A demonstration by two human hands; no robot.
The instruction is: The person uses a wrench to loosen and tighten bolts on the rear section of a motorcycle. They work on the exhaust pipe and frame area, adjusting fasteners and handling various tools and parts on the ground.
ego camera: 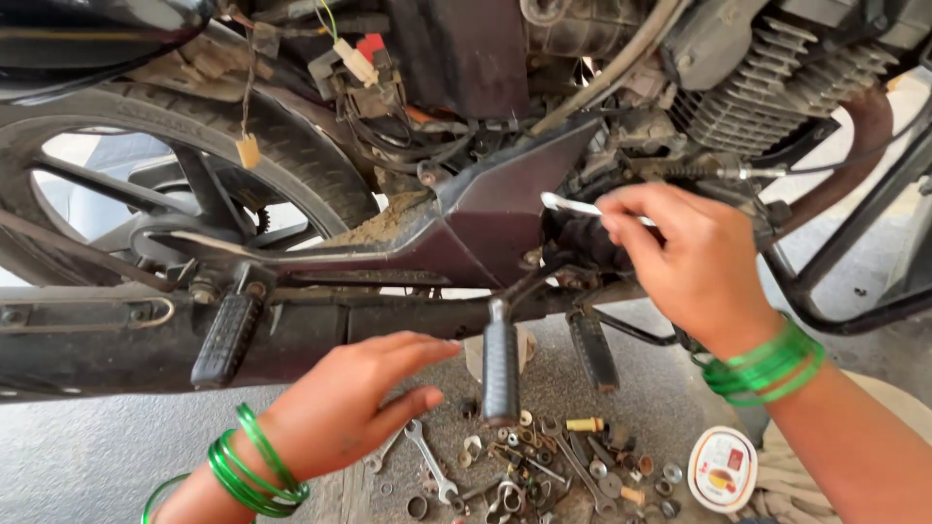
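Observation:
A motorcycle stands side-on, its rear wheel at the left and its finned engine at the upper right. My right hand is closed around a small silver spanner, whose open end sticks out left beside a dark maroon side panel. My left hand hovers low with fingers spread and holds nothing, just left of the black kick-lever peg. Green bangles sit on both wrists. On the ground below lie several spanners, nuts and bolts.
A black footrest hangs at the left and another right of the kick lever. A round white tin lid lies on the concrete at the lower right. Loose wires and connectors dangle above the panel.

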